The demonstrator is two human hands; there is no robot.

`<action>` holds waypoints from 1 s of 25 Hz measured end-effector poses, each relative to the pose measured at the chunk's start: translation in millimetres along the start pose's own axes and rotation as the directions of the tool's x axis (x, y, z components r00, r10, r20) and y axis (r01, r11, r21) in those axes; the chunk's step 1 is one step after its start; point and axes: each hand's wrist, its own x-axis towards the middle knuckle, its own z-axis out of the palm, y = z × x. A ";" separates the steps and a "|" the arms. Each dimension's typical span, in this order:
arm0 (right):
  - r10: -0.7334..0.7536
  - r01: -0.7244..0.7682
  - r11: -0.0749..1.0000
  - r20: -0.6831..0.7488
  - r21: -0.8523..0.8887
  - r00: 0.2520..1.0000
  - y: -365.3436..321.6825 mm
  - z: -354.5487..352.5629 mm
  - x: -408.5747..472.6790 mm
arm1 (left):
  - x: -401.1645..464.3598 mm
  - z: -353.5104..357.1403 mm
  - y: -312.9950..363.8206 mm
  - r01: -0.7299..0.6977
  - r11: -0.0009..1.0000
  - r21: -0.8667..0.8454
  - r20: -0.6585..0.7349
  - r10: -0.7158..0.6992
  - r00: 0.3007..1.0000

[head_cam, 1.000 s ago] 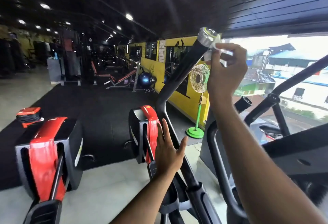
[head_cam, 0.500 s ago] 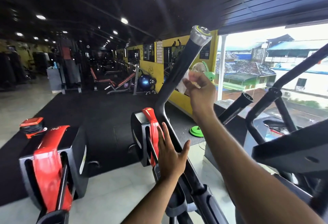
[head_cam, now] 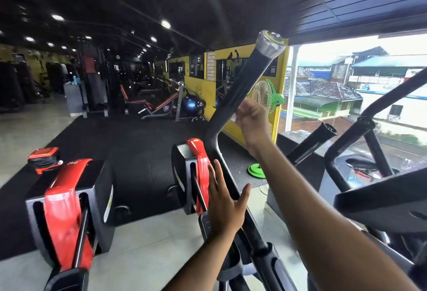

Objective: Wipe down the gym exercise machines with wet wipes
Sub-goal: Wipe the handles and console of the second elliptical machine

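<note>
Fingers (head_cam: 248,111) of the right hand (head_cam: 253,121) curled round a small white wet wipe (head_cam: 233,118), pressing it on the long black handlebar of the elliptical machine (head_cam: 235,90), about halfway up. Left hand (head_cam: 225,205) flat and open lower down, fingers straight, holding nothing, close by the same bar; touching or not, hard to tell. Shiny silver cap (head_cam: 270,42) on top of the bar well above the wipe. Probably only partway done with this bar: lower part, down to the fat black grip (head_cam: 272,265), likely not wiped yet. Red and black machine (head_cam: 69,207) on the left, plus many more far back, likely waiting too. No box, tub or pack of wipes seen anywhere, so no telling how many are left.
</note>
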 end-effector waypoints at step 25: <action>-0.379 0.230 0.896 -0.384 -0.380 0.842 -56.9 -22.3 -26.1 | -4.8 -9.0 9.7 0.031 0.999 -0.011 0.059 -0.030 0.998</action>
